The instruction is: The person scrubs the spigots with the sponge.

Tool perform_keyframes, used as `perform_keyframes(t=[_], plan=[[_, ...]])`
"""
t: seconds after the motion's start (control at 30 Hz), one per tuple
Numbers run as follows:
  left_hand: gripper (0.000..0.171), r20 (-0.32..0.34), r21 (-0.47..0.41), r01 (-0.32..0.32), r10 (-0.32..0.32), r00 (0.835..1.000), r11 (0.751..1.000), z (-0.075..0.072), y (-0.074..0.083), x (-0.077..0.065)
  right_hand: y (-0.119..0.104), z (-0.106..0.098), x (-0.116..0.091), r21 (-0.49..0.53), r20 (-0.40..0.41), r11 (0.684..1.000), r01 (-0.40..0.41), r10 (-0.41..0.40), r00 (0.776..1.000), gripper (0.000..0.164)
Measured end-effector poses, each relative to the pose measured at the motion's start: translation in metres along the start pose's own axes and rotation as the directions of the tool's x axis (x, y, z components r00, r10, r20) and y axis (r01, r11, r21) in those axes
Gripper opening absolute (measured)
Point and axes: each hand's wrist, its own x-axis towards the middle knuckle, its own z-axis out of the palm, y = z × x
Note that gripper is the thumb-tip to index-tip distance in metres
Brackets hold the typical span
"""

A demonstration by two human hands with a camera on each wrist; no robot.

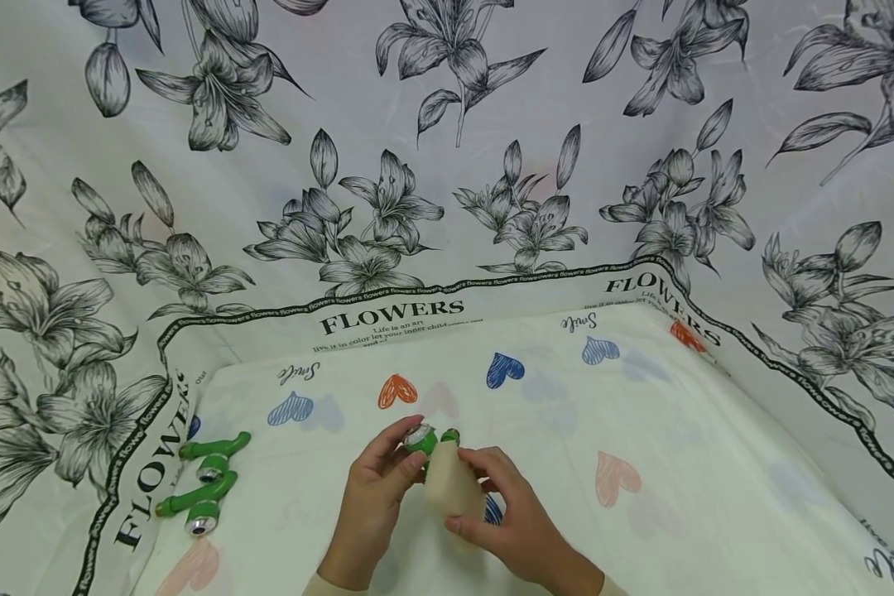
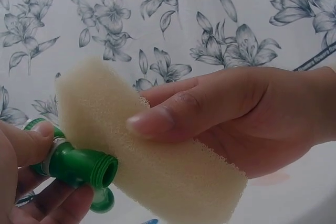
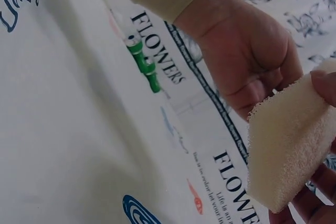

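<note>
My left hand (image 1: 372, 488) pinches a green plastic faucet (image 2: 79, 163) with a silvery ring between thumb and fingers. In the left wrist view its threaded open end faces the camera. A cream-coloured, coarse-textured sponge (image 1: 453, 484) is gripped by my right hand (image 1: 517, 513), thumb on one face and fingers on the other. The sponge sits against or very close to the faucet; in the right wrist view the sponge (image 3: 291, 140) hides the faucet. Both hands are held in front of the body above the cloth.
Two more green faucets, a farther one (image 1: 212, 459) and a nearer one (image 1: 201, 505), lie at the left side of the table. A white cloth (image 1: 551, 463) with printed hearts covers the surface. Flower-printed fabric (image 1: 492, 207) stands up around its back and sides.
</note>
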Motion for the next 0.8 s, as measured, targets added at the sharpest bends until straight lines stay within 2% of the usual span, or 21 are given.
perform_keyframes(t=[0.2, 0.4, 0.8], plan=[[0.05, 0.004, -0.002, -0.01, 0.01, 1.0, 1.0, 0.0, 0.001, -0.001, 0.001, 0.0, 0.0, -0.017, -0.001, 1.0, -0.006, 0.006, 1.0, 0.067], [0.05, -0.008, 0.01, 0.016, -0.016, 1.0, 1.0, 0.003, 0.004, -0.002, 0.004, -0.001, 0.002, -0.039, -0.003, 0.999, -0.038, 0.038, 0.999, 0.069], [0.047, 0.017, 0.027, 0.049, -0.05, 0.999, 0.998, 0.008, 0.008, -0.006, 0.013, -0.01, 0.008, -0.095, -0.073, 0.98, -0.174, 0.167, 0.983, 0.072]])
